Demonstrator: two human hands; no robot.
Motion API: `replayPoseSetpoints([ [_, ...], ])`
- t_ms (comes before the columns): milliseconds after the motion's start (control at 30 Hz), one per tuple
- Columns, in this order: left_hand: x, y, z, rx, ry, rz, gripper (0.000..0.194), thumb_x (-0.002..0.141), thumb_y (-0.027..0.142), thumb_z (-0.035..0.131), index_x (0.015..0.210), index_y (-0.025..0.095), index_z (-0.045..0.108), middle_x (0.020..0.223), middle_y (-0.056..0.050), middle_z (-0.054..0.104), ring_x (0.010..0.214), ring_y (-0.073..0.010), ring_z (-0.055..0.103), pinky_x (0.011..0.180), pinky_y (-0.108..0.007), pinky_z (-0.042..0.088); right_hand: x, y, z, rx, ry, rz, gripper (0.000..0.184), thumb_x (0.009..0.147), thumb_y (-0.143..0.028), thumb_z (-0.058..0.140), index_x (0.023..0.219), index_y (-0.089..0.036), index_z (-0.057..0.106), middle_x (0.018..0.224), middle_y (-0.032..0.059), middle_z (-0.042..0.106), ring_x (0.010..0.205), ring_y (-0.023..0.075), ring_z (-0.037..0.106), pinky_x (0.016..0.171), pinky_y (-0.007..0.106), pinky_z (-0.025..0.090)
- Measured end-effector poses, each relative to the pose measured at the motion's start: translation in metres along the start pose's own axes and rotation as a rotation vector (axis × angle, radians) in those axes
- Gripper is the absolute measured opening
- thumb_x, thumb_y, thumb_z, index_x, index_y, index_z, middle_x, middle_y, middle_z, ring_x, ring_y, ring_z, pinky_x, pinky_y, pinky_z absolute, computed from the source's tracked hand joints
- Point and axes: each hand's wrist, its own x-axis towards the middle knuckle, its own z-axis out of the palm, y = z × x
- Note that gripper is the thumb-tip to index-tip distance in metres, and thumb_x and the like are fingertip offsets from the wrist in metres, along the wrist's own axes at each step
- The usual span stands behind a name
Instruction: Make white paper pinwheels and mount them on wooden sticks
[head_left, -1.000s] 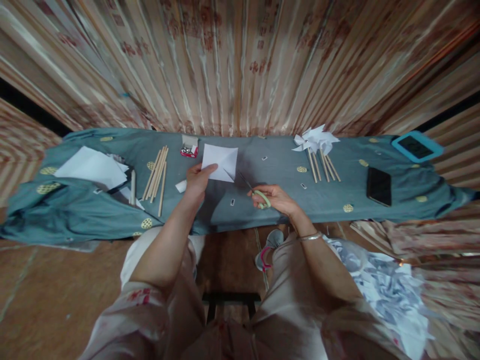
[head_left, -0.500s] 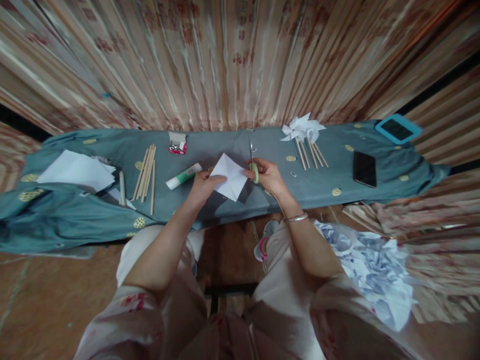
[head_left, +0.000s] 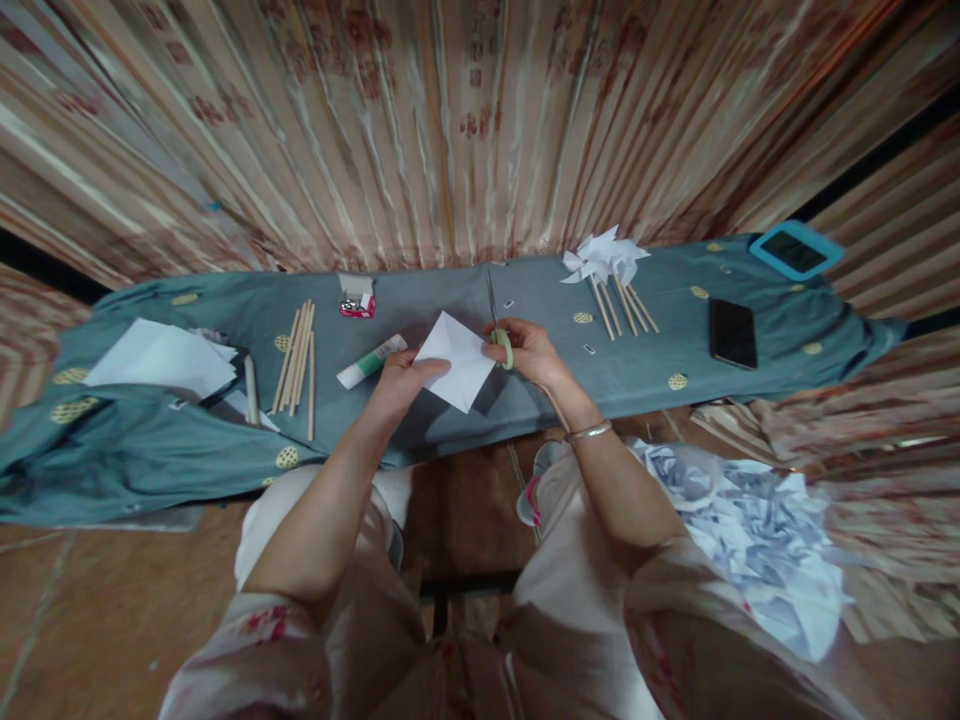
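a square of white paper [head_left: 459, 368] is held just above the cloth-covered table [head_left: 637, 378], between the two hands. its left corner is pinched between the thumb and fingers of the left hand [head_left: 401, 380]. its right corner is pinched by the right hand [head_left: 531, 350], in which a pair of scissors [head_left: 505, 350] with light green handles is also held, blades pointed away from the body. whether the blades are parted cannot be told. a glue stick [head_left: 371, 361] is laid just beside the left hand, near some wooden sticks [head_left: 294, 360]. paper pinwheels [head_left: 606, 256] and a dark phone [head_left: 733, 334] are placed farther right.
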Motion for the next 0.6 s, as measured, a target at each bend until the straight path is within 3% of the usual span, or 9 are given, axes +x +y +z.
replayPoseSetpoints([
  [367,0.006,0.015,-0.011,0.095,0.049,0.177,0.014,0.051,0.027,0.076,0.053,0.018,0.066,0.055,0.003,0.053,0.057,-0.0110,0.048,0.058,-0.024,0.036,0.000,-0.007,-0.015,0.037,0.147,0.000,0.047,0.043,-0.038,0.088,0.080,-0.019,0.066,0.060,-0.0074,0.058,0.053,0.0075,0.046,0.051,0.023,0.034],
  [600,0.012,0.017,-0.007,-0.032,0.165,0.183,0.012,0.054,0.027,0.073,0.058,0.018,0.066,0.054,0.004,0.054,0.056,-0.0099,0.047,0.060,-0.023,0.037,0.012,0.003,-0.003,0.069,0.249,0.002,0.046,0.045,-0.044,0.086,0.079,-0.021,0.064,0.059,-0.0071,0.055,0.055,0.0091,0.047,0.053,0.024,0.037],
])
